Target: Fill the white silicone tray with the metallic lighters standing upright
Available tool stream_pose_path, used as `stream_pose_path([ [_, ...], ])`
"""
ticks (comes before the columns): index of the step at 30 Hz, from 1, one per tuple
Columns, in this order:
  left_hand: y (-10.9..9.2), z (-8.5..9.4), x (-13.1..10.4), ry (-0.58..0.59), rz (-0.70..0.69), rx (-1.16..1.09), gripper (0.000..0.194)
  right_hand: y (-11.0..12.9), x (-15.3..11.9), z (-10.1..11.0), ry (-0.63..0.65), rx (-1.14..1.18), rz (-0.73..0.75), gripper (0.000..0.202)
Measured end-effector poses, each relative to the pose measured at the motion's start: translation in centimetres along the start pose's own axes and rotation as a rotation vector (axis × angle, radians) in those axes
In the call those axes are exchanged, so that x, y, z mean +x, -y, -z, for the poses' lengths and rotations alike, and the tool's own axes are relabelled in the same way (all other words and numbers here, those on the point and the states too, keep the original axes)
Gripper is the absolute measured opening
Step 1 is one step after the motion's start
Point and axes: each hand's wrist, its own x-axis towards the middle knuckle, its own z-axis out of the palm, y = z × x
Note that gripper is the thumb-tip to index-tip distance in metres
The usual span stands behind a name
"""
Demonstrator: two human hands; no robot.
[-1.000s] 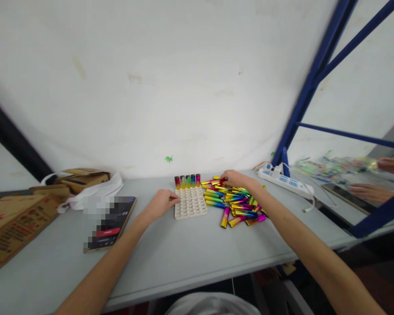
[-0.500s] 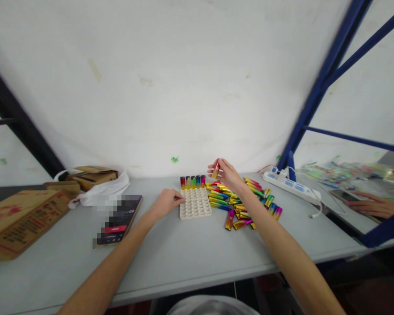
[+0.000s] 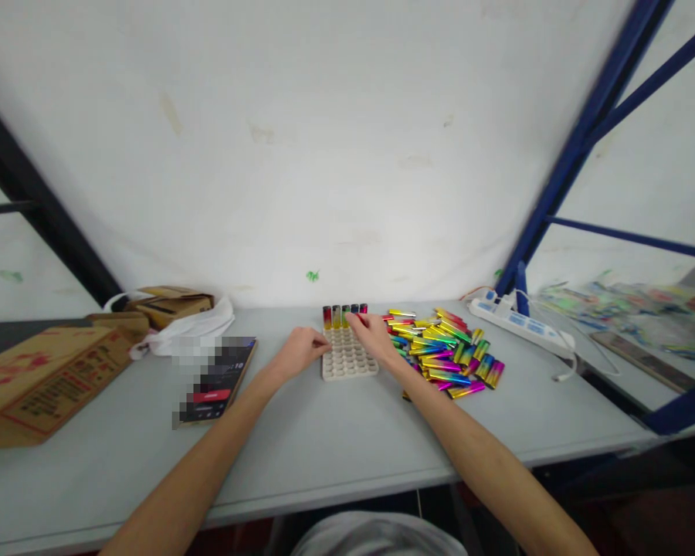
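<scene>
A white tray (image 3: pixel 350 376) with rows of round-looking holes lies on the table between my hands. Along its far edge stands a row of several shiny, colour-graded lighters (image 3: pixel 337 317) with dark tops. My left hand (image 3: pixel 299 352) is closed, thumb and fingertips pinching the tray's left edge. Over the tray's far right part, my right hand (image 3: pixel 374 338) is closed on a red lighter that its fingers mostly cover, close to the standing row. A loose pile of metallic lighters (image 3: pixel 440 347) lies right of the tray, partly behind my right forearm.
At left are a cardboard box (image 3: pixel 52 378), a white plastic bag (image 3: pixel 188 328) and a partly blurred phone (image 3: pixel 225 378). A white power strip (image 3: pixel 521 324) with cables lies at right, near a blue metal frame (image 3: pixel 561 185). Clear plastic packets (image 3: pixel 625 309) lie beyond it.
My right hand has moved left and down from above the pile to the tray, bringing the red and gold lighter. My left hand stays at the tray's left edge. The other person's hand has left the far-right phone.
</scene>
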Motion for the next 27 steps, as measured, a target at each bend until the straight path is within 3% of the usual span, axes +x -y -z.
stream_pose_path([
  [8,-0.1,-0.1,-0.1,-0.016,-0.001,0.037,0.029,0.2,-0.7,0.5,-0.035,-0.11,0.036,0.032],
  [14,0.0,-0.1,-0.1,-0.006,0.004,0.015,0.028,0.0,-0.8,0.3,-0.04,-0.141,0.095,0.036],
  [20,-0.1,-0.2,-0.2,-0.015,0.0,0.023,0.027,-0.5,-0.5,0.2,0.072,-0.129,0.185,0.035],
  [24,0.1,-0.3,-0.1,-0.018,-0.005,0.027,0.026,-0.2,0.2,0.2,0.064,-0.296,0.293,0.037],
  [27,0.1,-0.3,-0.2,-0.022,-0.002,0.025,0.026,-0.1,1.2,-0.1,0.136,-0.382,0.271,0.037],
])
